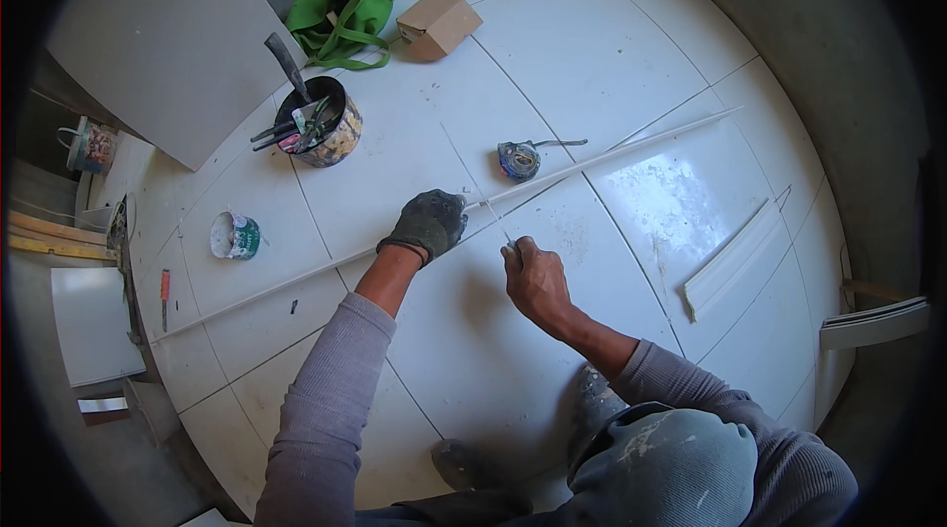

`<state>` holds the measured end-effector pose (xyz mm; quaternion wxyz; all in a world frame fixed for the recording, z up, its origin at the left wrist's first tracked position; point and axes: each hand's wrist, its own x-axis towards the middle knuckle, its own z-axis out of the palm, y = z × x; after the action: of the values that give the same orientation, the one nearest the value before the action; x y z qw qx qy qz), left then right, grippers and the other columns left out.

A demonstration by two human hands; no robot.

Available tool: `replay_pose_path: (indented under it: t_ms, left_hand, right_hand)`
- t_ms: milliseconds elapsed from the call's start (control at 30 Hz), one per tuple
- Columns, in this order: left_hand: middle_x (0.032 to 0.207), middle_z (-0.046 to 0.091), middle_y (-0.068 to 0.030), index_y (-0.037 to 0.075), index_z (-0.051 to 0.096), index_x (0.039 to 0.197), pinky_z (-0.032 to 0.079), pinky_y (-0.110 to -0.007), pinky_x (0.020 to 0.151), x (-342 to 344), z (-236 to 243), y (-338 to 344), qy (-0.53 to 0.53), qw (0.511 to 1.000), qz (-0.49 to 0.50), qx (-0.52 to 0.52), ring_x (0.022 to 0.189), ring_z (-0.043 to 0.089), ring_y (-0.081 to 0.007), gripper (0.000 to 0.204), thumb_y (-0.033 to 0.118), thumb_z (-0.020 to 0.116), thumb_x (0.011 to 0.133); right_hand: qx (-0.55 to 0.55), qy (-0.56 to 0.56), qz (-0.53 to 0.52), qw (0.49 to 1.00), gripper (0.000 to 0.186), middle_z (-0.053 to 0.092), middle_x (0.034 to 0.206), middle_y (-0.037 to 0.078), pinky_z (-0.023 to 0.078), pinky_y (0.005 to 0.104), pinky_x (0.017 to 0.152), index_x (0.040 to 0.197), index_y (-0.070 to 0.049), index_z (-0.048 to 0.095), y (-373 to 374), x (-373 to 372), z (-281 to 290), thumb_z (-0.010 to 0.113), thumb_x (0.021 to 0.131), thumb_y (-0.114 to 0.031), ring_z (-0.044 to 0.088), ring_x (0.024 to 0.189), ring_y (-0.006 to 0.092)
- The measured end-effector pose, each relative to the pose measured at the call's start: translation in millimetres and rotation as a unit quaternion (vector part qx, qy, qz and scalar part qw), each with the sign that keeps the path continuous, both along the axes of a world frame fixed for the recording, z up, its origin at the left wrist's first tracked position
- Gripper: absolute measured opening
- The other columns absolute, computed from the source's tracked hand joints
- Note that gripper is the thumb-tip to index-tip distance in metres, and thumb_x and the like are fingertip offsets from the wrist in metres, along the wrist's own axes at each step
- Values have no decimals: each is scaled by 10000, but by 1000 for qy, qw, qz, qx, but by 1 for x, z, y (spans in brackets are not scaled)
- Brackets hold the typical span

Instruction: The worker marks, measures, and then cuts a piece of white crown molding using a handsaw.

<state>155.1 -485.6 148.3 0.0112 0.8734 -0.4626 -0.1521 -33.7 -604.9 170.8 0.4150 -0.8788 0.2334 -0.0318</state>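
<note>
A long thin white strip [296, 278] lies across the white tiled floor [612, 43], running on a slant from the lower left up to the upper right, and that's where both hands are. The left hand [430, 223], in a dark work glove, presses down on the strip near its middle, fingers curled over it in a closed grip. Just beside it, the bare right hand [536, 277] pinches a thin pencil-like tool [499, 226], its tip right at the strip next to the gloved fingers.

Just beyond the hands, a tape measure [519, 160] sits on the tiles with a short length of tape pulled out. Farther left, a round bucket [321, 122] stands packed with hand tools, a handle poking up out of it. Behind it lies a green bag [340, 12], and next to that a small cardboard box [439, 24]. A small tin [234, 235] lies on its side to the left of the strip, well apart from the hands. Off to the right, a shorter white moulding piece [735, 261] lies on the floor. A large white panel [163, 34] lies at upper left.
</note>
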Motion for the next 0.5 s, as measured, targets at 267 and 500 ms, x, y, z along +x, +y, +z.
replay_pose_path:
  t_ms: [267,500]
  left_hand:
    - [976,723,-166,70,690,1107,541,-463,876,3,-2,-1,-9,1000,-14,8,958,680,-331,317,317,575,944]
    - [977,722,-168,65,691,1092,537,-463,882,3,3,-3,1,1000,-10,3,959,679,-334,312,315,579,941]
  right_hand:
    - [83,-21,-44,995,318,598,660,302,462,541,590,803,57,549,7,2,-10,549,997,-195,592,617,505]
    - [83,-28,-8,996,306,585,634,271,470,508,588,865,71,568,-3,9,-11,571,996,-206,535,551,462]
